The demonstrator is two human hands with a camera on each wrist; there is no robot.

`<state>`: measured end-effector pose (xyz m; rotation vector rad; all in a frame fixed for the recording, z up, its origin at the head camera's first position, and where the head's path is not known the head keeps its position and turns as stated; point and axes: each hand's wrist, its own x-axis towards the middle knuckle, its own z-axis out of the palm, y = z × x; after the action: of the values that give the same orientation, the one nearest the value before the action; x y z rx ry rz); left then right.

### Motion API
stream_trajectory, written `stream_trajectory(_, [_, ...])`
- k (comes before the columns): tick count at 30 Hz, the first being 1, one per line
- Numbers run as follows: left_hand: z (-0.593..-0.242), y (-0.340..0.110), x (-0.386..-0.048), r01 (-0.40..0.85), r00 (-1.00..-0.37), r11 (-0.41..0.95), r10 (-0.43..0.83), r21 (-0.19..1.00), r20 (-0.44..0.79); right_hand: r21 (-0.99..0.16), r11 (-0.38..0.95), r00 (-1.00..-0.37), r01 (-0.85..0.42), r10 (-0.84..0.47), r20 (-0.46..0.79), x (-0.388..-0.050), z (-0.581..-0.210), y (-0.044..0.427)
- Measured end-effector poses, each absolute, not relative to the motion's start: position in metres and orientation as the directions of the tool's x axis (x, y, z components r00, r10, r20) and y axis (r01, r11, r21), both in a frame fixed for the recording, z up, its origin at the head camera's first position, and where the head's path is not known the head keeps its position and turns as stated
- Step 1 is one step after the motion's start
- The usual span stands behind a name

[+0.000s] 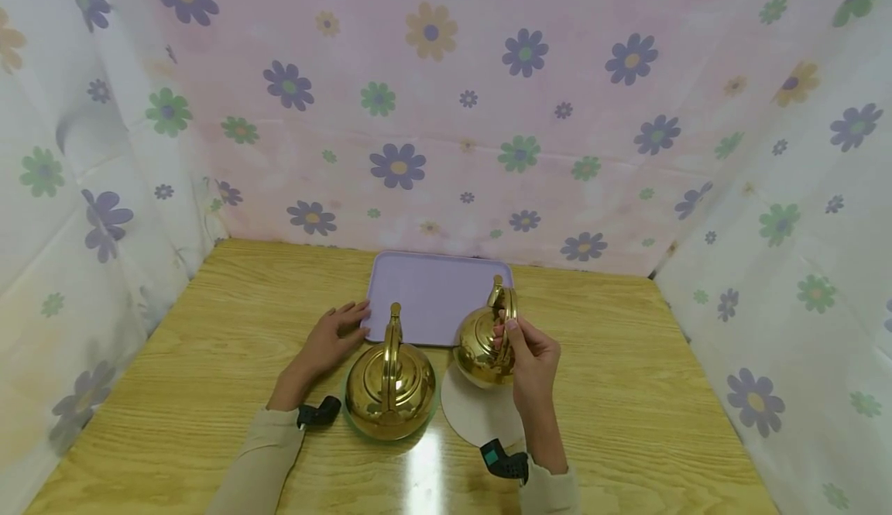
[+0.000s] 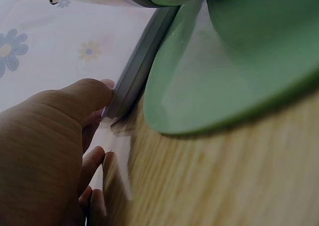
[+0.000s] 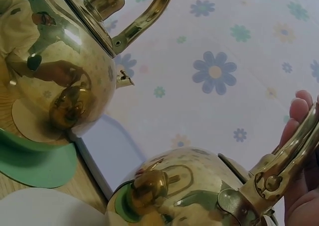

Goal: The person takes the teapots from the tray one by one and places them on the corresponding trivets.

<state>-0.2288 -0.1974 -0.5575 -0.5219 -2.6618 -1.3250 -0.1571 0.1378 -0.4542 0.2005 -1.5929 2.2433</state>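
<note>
My right hand (image 1: 536, 356) grips the arched handle of a gold kettle (image 1: 475, 345). That kettle is off the white round mat (image 1: 481, 414), over the mat's far part and the front right corner of a lilac tray (image 1: 425, 290). A second gold kettle (image 1: 379, 410) stands on a green round mat (image 2: 199, 106), its handle upright. My left hand (image 1: 334, 338) rests at the tray's left edge with fingers extended. The left wrist view shows the thumb against the tray rim (image 2: 132, 81). In the right wrist view the held kettle (image 3: 169, 186) is partly cut off at the bottom.
The wooden table (image 1: 620, 391) extends on both sides of the mats. A flowered cloth (image 1: 446, 112) hangs behind the tray, and similar cloth walls (image 1: 801, 267) flank the table. The standing kettle is close to the held one, to its left.
</note>
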Motion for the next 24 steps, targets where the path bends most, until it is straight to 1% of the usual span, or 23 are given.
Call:
stream_trajectory(14, [-0.5586, -0.1978, -0.2304, 0.356, -0.933, 0.548, 0.25, 0.757, 0.258, -0.875, -0.28, -0.913, -0.395, 0.224, 0.34, -0.1534, -0.4562, 0.1366])
stream_trajectory(24, [-0.5583, -0.1979, -0.2299, 0.375, -0.926, 0.552, 0.248, 0.745, 0.284, -0.87, -0.279, -0.908, -0.406, 0.229, 0.35, -0.151, -0.4571, 0.1374])
